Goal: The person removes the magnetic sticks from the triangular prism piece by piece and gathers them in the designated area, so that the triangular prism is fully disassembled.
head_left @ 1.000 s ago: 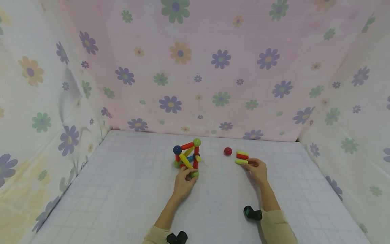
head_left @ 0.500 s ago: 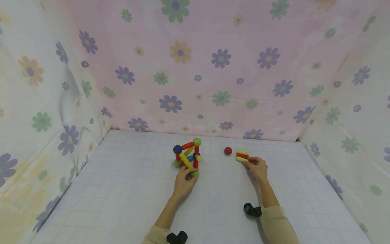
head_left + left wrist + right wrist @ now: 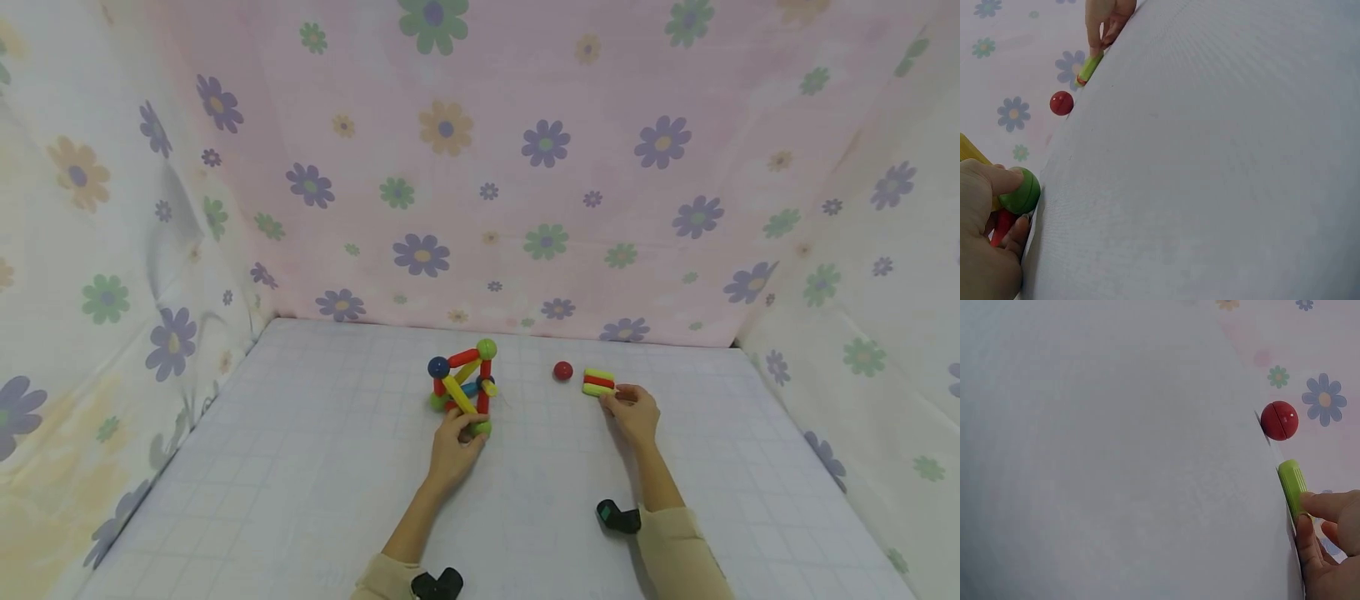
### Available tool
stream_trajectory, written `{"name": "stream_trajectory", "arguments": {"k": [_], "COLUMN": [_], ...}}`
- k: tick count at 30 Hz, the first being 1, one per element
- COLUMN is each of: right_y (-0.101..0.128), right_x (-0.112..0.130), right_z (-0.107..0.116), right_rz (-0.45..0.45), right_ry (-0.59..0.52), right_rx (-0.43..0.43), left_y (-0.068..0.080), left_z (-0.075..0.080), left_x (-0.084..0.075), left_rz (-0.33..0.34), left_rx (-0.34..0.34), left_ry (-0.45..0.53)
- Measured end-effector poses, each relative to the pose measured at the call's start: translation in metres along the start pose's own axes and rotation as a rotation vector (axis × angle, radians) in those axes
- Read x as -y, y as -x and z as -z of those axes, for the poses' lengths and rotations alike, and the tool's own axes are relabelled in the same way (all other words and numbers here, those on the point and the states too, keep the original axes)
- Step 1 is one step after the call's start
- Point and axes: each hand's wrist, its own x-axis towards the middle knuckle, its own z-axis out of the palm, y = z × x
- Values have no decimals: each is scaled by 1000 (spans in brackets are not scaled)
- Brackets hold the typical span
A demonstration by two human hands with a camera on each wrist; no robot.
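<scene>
A small frame of red, yellow and blue rods joined by balls (image 3: 461, 385) stands mid-table. My left hand (image 3: 468, 423) pinches the green ball (image 3: 482, 428) at its near corner; in the left wrist view thumb and finger curl round this green ball (image 3: 1020, 190), with a red rod (image 3: 1000, 229) below it. To the right lies a tight stack of two yellow-green rods and one red rod (image 3: 597, 382). My right hand (image 3: 609, 400) pinches the near end of the nearest green rod (image 3: 1293, 485). A loose red ball (image 3: 562, 371) sits between frame and stack.
White gridded table (image 3: 300, 467) walled by flowered cloth at the back (image 3: 480, 167) and on both sides. Black wrist cameras (image 3: 618, 517) sit on both beige-sleeved forearms. Bare surface lies to the left of the frame and toward me.
My right hand has slid the nearest green rod away from me, closing it against the red rod in the stack. The left hand and the frame have stayed put.
</scene>
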Motion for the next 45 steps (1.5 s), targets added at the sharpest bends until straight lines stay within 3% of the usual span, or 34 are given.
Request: {"name": "stream_trajectory", "arguments": {"k": [8,17,31,38,45], "right_y": [10,25,53,66,83], "right_x": [4,14,47,63,94], "right_z": [0,-7,-43,-62,-72], "right_rz": [-14,9,193,363,469], "right_ry": [-68,-214,-367,-324,-315], "right_rx": [-55,41,351,486,605], "left_y": [0,0,1,1,2], "left_z": [0,0,-2,-2,-2], "left_x": [0,1,0,1,2], "left_rz": [-5,-9,0,-14,-40], "left_rx": [-2,-9,-23,-28,-33], "left_ry": [-8,-16,-15,-25,-27]}}
